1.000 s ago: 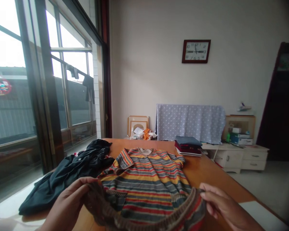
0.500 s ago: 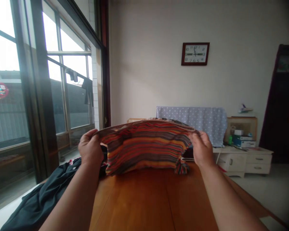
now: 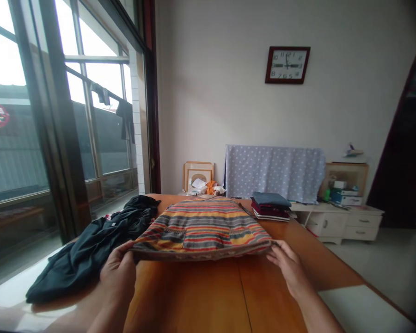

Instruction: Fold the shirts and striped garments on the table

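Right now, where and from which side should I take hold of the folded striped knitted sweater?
Probably at its two near corners, coming from the near side. The folded striped knitted sweater lies flat with its thick folded edge facing you; the left hand and right hand sit at those corners. A dark crumpled garment crowds its left side.

Bright daylight comes through tall dark-framed windows (image 3: 38,115) on the left, where dark garments (image 3: 126,121) hang on a line outside. A rectangular clock (image 3: 287,64) hangs on the pale wall (image 3: 222,92). Beneath it, picture frames (image 3: 197,175) lean by a dotted blue cloth (image 3: 273,171), beside a white drawer cabinet (image 3: 336,224) on the pale floor (image 3: 384,254). A wooden table (image 3: 211,296) fills the foreground.
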Available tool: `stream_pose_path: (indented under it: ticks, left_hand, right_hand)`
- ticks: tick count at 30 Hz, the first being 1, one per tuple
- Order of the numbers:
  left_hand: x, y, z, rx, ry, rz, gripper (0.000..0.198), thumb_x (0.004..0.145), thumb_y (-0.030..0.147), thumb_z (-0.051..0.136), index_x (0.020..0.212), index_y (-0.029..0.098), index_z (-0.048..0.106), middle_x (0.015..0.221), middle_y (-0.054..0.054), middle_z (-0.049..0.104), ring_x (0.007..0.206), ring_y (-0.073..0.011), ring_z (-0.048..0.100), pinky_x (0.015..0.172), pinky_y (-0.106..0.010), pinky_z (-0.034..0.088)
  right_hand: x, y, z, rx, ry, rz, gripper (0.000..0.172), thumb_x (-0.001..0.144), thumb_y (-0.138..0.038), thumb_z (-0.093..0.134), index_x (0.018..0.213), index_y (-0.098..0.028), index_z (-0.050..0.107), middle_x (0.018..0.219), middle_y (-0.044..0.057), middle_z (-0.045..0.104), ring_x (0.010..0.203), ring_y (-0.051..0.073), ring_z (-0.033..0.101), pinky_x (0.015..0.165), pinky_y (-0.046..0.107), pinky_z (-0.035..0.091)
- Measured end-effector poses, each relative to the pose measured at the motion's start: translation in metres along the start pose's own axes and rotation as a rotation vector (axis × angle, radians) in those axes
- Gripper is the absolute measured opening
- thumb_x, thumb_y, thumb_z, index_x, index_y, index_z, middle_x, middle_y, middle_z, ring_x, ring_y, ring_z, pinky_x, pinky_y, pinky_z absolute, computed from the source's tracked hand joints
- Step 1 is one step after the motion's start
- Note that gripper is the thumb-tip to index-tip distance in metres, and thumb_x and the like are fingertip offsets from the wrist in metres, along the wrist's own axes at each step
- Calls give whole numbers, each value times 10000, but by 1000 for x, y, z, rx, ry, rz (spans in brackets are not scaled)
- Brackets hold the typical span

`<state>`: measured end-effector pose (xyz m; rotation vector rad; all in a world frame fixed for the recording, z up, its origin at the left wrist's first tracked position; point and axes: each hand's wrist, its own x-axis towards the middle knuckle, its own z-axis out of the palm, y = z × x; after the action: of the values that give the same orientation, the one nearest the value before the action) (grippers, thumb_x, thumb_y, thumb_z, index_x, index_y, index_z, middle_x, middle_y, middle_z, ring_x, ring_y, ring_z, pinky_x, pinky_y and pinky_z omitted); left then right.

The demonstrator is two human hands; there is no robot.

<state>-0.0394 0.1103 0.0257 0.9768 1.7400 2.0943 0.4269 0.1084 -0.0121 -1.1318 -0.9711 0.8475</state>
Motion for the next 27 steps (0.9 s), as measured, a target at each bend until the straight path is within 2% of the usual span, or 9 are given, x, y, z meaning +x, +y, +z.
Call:
stream_pose_path:
  ticks: [2, 4, 9, 13, 16, 18, 20, 23, 27]
  left_hand:
    - [-10, -9, -12, 111, -87, -41, 360, 729, 294, 552, 1019, 190, 739, 850, -26, 737, 764, -212, 676, 720, -316, 545]
    - [-17, -14, -22, 226, -151, -42, 358, 742, 289, 519, 1012, 204, 739, 845, -23, 740, 776, -225, 676, 727, -319, 532]
    - [-18, -22, -38, 427, -196, 16, 349, 767, 284, 496, 1006, 205, 737, 833, -43, 733, 747, -234, 659, 695, -322, 500]
    - [-15, -33, -44, 437, -184, 33, 321, 769, 275, 530, 1010, 215, 733, 842, -41, 737, 769, -231, 672, 691, -310, 492]
    - [-15, -37, -50, 399, -164, 10, 302, 776, 288, 552, 1013, 209, 722, 793, -30, 722, 746, -225, 675, 669, -302, 488]
    - [-17, -37, -54, 437, -162, 43, 290, 789, 292, 548, 1011, 203, 712, 816, -39, 716, 757, -225, 672, 686, -308, 493]
    - [-19, -36, -59, 563, -196, 116, 285, 816, 303, 528, 1016, 207, 709, 915, -68, 712, 823, -243, 667, 733, -332, 494]
    - [-25, -31, -63, 802, -300, 214, 328, 858, 354, 497, 1073, 211, 700, 1067, -124, 672, 948, -294, 645, 801, -388, 490]
    - [-40, -24, -60, 998, -367, 335, 388, 854, 357, 512, 1200, 254, 655, 1296, -138, 597, 1197, -369, 532, 966, -511, 418]
  right_hand:
    - [-12, 16, -11, -138, -53, 86, 402, 789, -545, 656, 1027, -223, 679, 1049, 64, 739, 994, 257, 679, 863, 373, 536]
    - [-21, 25, -19, -258, -72, 111, 401, 790, -544, 615, 1006, -214, 684, 1003, 60, 743, 942, 247, 678, 811, 343, 527]
    - [-36, 21, -29, -510, -17, 5, 341, 772, -515, 538, 855, -214, 678, 754, 17, 689, 759, 214, 624, 658, 282, 472]
    - [-46, 14, -40, -610, 24, -63, 297, 799, -479, 488, 808, -234, 657, 703, 3, 643, 708, 209, 577, 622, 285, 446]
    - [-54, 12, -53, -644, 32, -107, 264, 829, -439, 466, 774, -235, 625, 721, 5, 613, 728, 208, 558, 649, 291, 441]
    - [-59, 12, -61, -677, 13, -147, 244, 841, -415, 472, 723, -232, 583, 741, 9, 596, 759, 210, 559, 693, 297, 444]
    - [-63, 9, -67, -693, -41, -186, 244, 848, -403, 487, 694, -230, 563, 793, 20, 613, 813, 219, 578, 748, 305, 452]
    - [-66, 1, -68, -700, -119, -231, 261, 868, -423, 499, 754, -234, 637, 929, 46, 676, 943, 247, 606, 849, 325, 457]
    - [-65, -13, -55, -709, -44, -281, 289, 874, -476, 541, 877, -241, 709, 1004, 51, 711, 1017, 263, 616, 914, 342, 445]
